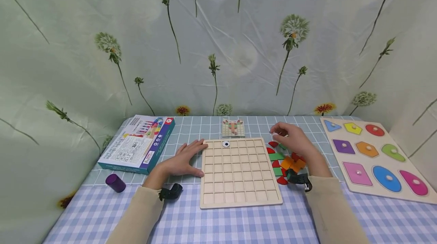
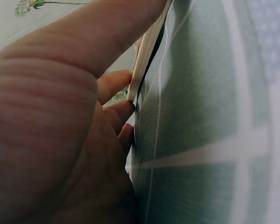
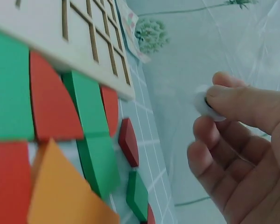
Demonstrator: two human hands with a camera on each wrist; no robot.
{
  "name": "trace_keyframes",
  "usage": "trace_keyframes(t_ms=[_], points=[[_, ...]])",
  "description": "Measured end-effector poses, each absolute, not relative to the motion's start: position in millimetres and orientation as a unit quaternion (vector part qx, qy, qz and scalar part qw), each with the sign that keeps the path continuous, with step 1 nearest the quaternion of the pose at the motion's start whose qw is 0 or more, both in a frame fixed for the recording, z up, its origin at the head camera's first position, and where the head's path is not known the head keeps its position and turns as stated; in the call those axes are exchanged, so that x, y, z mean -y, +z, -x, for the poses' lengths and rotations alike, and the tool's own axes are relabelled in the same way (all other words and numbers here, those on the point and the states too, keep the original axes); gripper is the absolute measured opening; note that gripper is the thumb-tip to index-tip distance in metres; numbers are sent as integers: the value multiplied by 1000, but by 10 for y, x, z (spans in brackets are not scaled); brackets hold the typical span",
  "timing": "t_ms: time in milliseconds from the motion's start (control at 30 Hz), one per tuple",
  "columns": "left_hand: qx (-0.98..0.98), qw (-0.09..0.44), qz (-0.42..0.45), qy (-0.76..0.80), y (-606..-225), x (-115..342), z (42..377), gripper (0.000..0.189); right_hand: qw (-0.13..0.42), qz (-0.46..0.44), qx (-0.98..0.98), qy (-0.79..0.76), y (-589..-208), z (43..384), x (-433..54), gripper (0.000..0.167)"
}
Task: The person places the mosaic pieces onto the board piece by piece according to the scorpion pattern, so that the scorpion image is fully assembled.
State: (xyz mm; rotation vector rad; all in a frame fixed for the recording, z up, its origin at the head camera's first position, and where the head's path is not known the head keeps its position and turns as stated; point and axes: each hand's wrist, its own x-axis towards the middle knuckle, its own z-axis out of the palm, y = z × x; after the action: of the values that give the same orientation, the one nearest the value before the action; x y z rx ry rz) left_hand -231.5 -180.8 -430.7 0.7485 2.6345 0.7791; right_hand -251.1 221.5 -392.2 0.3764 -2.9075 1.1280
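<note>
My left hand (image 1: 181,163) rests at the left side of a wooden grid board (image 1: 239,177), thumb and fingertips touching its edge. In the left wrist view, the thumb (image 2: 88,37) lies against the board's rim. Near the board's top edge sits a white eye disc (image 1: 226,144) with a dark centre. My right hand (image 1: 295,139) is raised just off the board's upper right corner. Between thumb and fingers it pinches another white eye disc (image 3: 203,103) with a dark spot, partly covered by the thumb. Below that hand lie red, green and orange blocks (image 1: 286,162).
A small pattern card (image 1: 233,128) stands behind the board. To the left are a puzzle box (image 1: 136,143) and a purple cylinder (image 1: 115,183). A wooden shape-knob board (image 1: 367,149) lies at the right. A flower-printed curtain (image 1: 239,46) hangs behind the table.
</note>
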Motion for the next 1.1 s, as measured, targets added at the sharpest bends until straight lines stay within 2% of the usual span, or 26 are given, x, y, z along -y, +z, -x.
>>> trace_keyframes(t_ms=[267, 500, 600, 800, 1100], points=[[-914, 146, -262, 273, -4308, 1801, 2311, 99, 17, -145, 909, 390, -3943, 2540, -2066, 24], [-914, 145, -265, 272, -4301, 1802, 2314, 99, -16, -155, 887, 436, -3994, 2568, -1947, 27], [-913, 144, -265, 273, -4302, 1806, 2316, 99, -13, -155, 885, 440, -4010, 2571, -1892, 27], [-913, 141, -267, 273, -4306, 1807, 2326, 99, -9, -108, 894, 436, -4023, 2567, -1762, 24], [-914, 145, -264, 273, -4316, 1817, 2326, 98, -50, -78, 878, 470, -4072, 2559, -1493, 26]])
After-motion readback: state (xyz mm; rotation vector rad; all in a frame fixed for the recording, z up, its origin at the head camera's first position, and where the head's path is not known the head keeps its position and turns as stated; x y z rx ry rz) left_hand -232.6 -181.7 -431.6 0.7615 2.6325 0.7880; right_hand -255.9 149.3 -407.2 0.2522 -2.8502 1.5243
